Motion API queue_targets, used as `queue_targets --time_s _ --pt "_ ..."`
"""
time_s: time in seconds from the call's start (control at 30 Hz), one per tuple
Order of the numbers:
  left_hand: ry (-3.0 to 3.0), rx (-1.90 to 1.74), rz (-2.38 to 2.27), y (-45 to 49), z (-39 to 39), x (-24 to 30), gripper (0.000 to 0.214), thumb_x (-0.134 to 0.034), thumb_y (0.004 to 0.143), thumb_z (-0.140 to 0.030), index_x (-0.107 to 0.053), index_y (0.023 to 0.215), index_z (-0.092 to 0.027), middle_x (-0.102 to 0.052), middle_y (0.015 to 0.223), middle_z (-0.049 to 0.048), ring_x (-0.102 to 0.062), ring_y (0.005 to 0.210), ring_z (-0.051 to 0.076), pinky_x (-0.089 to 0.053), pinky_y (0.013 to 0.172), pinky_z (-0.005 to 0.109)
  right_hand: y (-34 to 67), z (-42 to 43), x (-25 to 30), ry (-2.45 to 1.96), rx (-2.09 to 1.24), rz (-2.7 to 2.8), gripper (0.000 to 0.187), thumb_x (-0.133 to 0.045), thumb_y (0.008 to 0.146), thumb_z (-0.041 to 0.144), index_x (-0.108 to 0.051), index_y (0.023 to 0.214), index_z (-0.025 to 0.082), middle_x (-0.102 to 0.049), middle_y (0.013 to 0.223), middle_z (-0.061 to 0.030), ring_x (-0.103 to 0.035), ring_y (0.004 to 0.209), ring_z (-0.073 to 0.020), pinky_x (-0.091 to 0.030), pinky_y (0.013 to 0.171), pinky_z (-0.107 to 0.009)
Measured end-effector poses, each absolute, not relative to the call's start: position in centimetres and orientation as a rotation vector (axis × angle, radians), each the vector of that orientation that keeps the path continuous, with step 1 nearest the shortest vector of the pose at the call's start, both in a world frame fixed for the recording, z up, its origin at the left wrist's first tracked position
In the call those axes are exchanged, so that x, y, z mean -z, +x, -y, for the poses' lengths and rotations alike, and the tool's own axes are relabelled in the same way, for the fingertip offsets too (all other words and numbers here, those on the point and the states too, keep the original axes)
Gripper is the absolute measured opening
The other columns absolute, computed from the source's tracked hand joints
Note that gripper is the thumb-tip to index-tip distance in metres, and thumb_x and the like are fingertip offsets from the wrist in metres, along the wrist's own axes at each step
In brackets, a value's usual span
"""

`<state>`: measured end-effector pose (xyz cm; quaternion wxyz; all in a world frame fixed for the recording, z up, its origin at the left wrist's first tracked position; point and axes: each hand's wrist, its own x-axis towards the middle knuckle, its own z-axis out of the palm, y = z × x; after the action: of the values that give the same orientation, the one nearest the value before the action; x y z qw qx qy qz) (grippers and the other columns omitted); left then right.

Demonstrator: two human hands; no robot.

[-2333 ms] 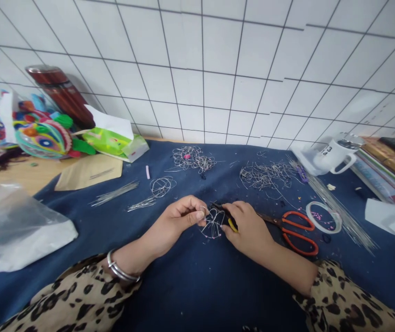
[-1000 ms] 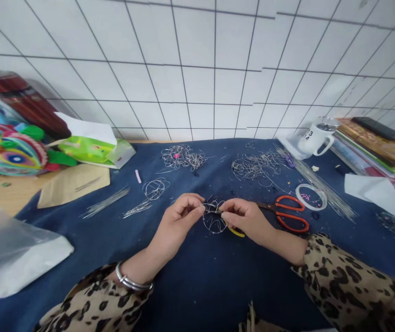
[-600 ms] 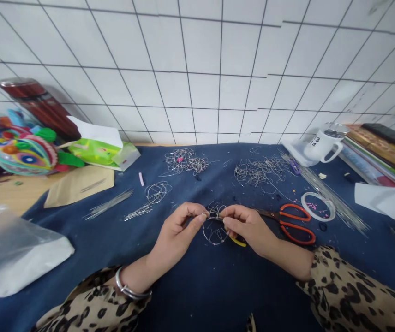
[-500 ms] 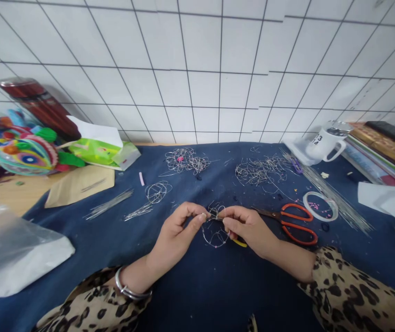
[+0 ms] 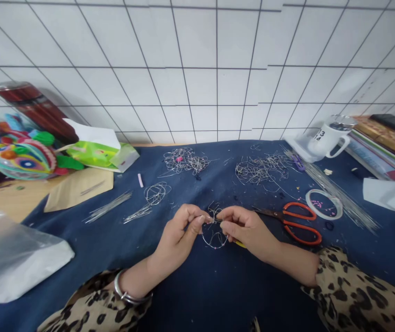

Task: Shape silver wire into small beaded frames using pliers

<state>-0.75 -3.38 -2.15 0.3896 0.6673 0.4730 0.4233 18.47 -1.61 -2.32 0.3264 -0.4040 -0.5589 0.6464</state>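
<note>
Between my two hands is a small silver wire ring (image 5: 215, 247) with bent loops and tiny pink beads. My left hand (image 5: 180, 235) pinches its left side between thumb and fingertips. On the other side, my right hand (image 5: 248, 230) grips the wire with thumb and index finger. Part of a yellow thing (image 5: 241, 244) shows under my right hand; the rest is hidden. Orange-handled scissors (image 5: 301, 224) lie right of that hand, blades toward it. Left of my left hand are a loose wire coil (image 5: 156, 192) and short wire pieces (image 5: 138, 213).
Tangled wire heaps (image 5: 261, 169) lie along the back of the blue cloth (image 5: 197, 295). At right are a white plastic ring (image 5: 338, 214) around pink beads, long straight wires (image 5: 343, 193) and a white mug (image 5: 329, 140). A plastic bag (image 5: 20, 253) lies at left.
My view has shifted slightly. Both hands still pinch the wire ring at nearly the same place, with small finger movements; the ring's upper loops look slightly different.
</note>
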Motion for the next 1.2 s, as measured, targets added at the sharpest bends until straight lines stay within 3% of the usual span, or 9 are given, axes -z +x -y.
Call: queue_targets --time_s 0.27,0.83,1.07,1.2 --pt "1.833 -1.025 -1.187 -0.97 3.25 2.47 0.008 -0.051 0.086 -0.016 -0.054 0.092 -0.02 -0.061 0.089 0.0035 -0.057 0.082 0.015 -0.046 0.075 0.029 18.76 1.62 2.18 -1.012 -1.742 1.418 0.016 -0.057 0.082 0.027 -0.054 0.093 0.017 -0.053 0.07 0.0038 -0.049 0.055 -0.0051 -0.041 0.054 -0.02" --pt "1.962 -1.125 -1.073 -1.01 2.99 2.23 0.01 -0.055 0.081 -0.009 -0.059 0.08 -0.018 -0.061 0.09 0.0056 -0.057 0.086 0.017 -0.046 0.078 0.031 18.96 1.61 2.42 -1.05 -1.724 1.427 0.027 -0.058 0.081 0.031 -0.054 0.103 0.017 -0.055 0.071 0.0023 -0.05 0.055 -0.0067 -0.04 0.051 -0.02" --pt "1.744 -1.106 -1.158 -0.6 3.28 1.95 0.004 -0.058 0.081 -0.015 -0.059 0.078 -0.018 -0.057 0.113 0.0081 -0.055 0.104 0.021 -0.042 0.093 0.038 19.16 1.55 2.85 -0.956 -1.698 1.463 0.03 -0.057 0.081 0.03 -0.054 0.109 0.019 -0.054 0.071 0.003 -0.05 0.055 -0.0071 -0.043 0.054 -0.021" --pt "1.58 -1.056 -1.144 -0.34 3.3 1.98 0.003 -0.059 0.081 -0.019 -0.057 0.079 -0.017 -0.059 0.112 0.008 -0.059 0.099 0.02 -0.046 0.089 0.036 19.28 1.55 2.89 -0.945 -1.666 1.48 0.028 -0.057 0.08 0.029 -0.056 0.108 0.02 -0.053 0.072 0.0032 -0.05 0.056 -0.0066 -0.041 0.052 -0.02"
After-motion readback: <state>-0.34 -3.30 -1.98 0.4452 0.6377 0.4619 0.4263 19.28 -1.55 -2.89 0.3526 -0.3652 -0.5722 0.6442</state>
